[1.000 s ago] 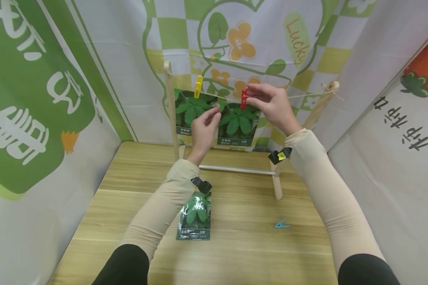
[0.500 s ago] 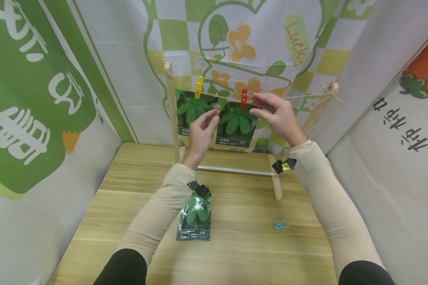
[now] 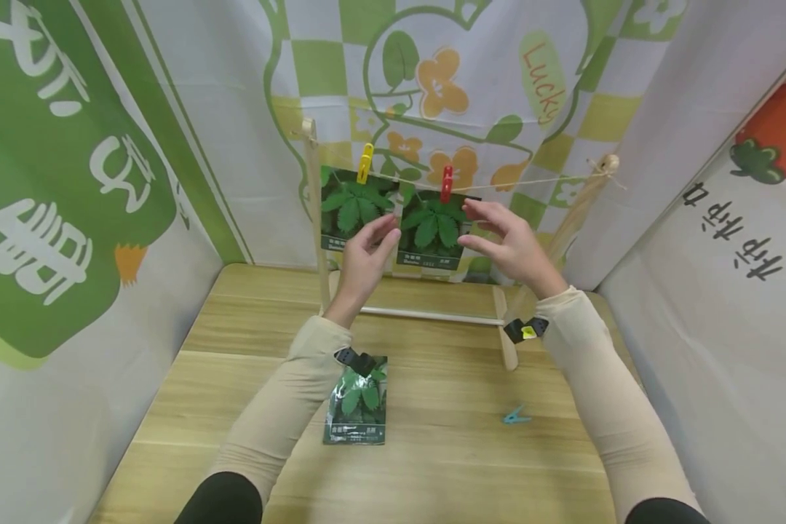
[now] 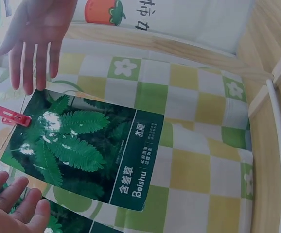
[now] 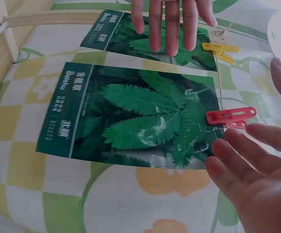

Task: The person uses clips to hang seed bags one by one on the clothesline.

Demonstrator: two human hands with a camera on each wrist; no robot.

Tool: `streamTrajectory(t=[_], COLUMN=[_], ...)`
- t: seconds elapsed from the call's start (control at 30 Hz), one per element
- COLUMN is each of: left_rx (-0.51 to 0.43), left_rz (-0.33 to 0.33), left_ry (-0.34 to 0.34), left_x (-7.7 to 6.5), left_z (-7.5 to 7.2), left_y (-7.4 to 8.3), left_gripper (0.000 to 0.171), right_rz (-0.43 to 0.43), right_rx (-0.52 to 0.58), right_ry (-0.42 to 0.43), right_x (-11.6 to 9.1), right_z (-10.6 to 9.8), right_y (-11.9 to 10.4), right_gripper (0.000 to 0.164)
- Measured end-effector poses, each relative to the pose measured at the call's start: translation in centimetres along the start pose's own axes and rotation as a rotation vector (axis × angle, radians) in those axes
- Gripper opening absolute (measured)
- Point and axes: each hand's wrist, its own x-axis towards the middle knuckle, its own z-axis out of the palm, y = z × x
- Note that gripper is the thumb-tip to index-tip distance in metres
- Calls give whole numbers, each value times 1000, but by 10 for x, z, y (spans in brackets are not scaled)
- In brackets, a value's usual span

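Two green packets printed with fern-like leaves hang from a string on a wooden stand. A yellow clothespin [image 3: 365, 163] clips the left packet [image 3: 347, 207]; a red clothespin [image 3: 447, 183] clips the right packet [image 3: 430, 231]. My left hand [image 3: 368, 256] hovers in front of the gap between the packets, its fingers loosely bent and holding nothing. Beside the right packet's right edge my right hand [image 3: 512, 244] is apart from the red clothespin, fingers spread, nothing in them. In the right wrist view the right hand [image 5: 262, 170] lies close to the packet's corner; whether it touches, I cannot tell.
A third green packet [image 3: 356, 407] lies on the wooden table [image 3: 445, 466], partly under my left forearm. A blue clothespin [image 3: 516, 415] lies to its right. The stand's right post [image 3: 586, 200] rises beyond my right hand, and a white rod [image 3: 432, 314] runs low between the stand's feet.
My right hand has let go of the red clothespin and moved down and right. The left hand has also drawn down and slightly left. The right packet hangs from the clothespin.
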Motion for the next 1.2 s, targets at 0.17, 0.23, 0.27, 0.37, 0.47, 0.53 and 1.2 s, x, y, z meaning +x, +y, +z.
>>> streamTrajectory(t=[0.17, 0.23, 0.27, 0.37, 0.47, 0.53, 1.2], left_rx=[32, 46, 48, 44, 30, 35, 114], left_rz=[-5, -11, -14, -32, -49, -58, -154], left_ry=[-21, -24, -25, -29, -33, -34, -54], left_x=[-8, -11, -12, -16, -20, -23, -53], left_z=[-4, -5, -6, -7, -10, -11, -21], left_y=[-1, -2, -3, -7, -13, -16, -45], left_gripper=[44, 44, 44, 45, 46, 46, 55], right_rz=[18, 21, 24, 31, 42, 52, 194], right_rx=[-19, -17, -17, -9, -1, 1, 22], right_ry=[-2, 2, 4, 11, 18, 20, 42], right_x=[-11, -15, -17, -23, -30, -34, -85], right_z=[4, 5, 6, 8, 11, 13, 32], right_y=[5, 8, 10, 15, 20, 23, 56], right_gripper=[57, 57, 57, 57, 56, 56, 53])
